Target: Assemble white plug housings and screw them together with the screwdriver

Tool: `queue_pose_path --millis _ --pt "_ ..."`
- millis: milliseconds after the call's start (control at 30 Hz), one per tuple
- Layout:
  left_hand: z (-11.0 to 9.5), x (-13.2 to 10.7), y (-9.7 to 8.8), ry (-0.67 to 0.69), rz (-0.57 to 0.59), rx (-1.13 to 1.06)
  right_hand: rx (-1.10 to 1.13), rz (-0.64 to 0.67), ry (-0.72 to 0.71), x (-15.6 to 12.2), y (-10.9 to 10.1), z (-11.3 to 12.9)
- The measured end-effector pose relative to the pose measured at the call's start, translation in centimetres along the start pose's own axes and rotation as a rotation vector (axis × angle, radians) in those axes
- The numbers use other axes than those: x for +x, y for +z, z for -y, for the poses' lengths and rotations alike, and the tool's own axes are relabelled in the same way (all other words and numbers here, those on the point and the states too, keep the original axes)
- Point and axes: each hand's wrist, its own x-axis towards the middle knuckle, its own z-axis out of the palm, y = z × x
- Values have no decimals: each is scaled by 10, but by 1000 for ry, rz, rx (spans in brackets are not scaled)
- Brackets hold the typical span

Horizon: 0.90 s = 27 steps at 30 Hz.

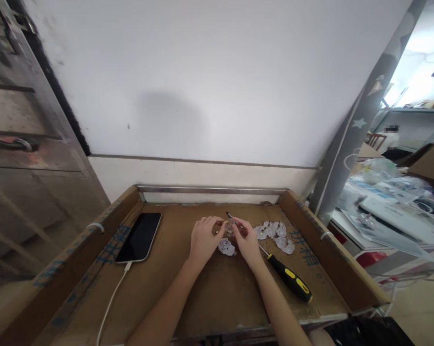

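Note:
Over the middle of the cardboard-lined tray, my left hand (206, 234) and my right hand (246, 239) pinch a small clear plastic part (229, 228) from either side. Its exact kind is too small to make out. Just below it, a whitish plastic piece with holes (226, 247) lies on the cardboard between my wrists. Several similar translucent pieces (274, 231) are grouped to the right of my right hand. A black and yellow screwdriver (291, 278) rests beside my right forearm, its shaft pointing toward the hands. A thin dark-tipped item (229, 215) shows just beyond my fingers.
A black-screened phone (139, 238) with a white cable (112, 300) lies at the left. Raised cardboard sides (332, 259) border the tray (188, 307). Behind stands a white wall (217, 96), with a metal door (32, 158) at left and a cluttered table (393, 211) beyond the grey curtain (350, 129).

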Motion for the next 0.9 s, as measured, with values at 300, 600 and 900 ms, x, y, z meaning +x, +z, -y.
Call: queue_pose_path --millis 300,600,900 --pt "1 0 1 19 4 47 -37 27 -17 0 0 0" --pt "-1 0 -1 40 2 37 -44 56 -45 -2 1 4" --pt "-1 0 -2 3 27 22 -22 41 -21 -2 0 6"
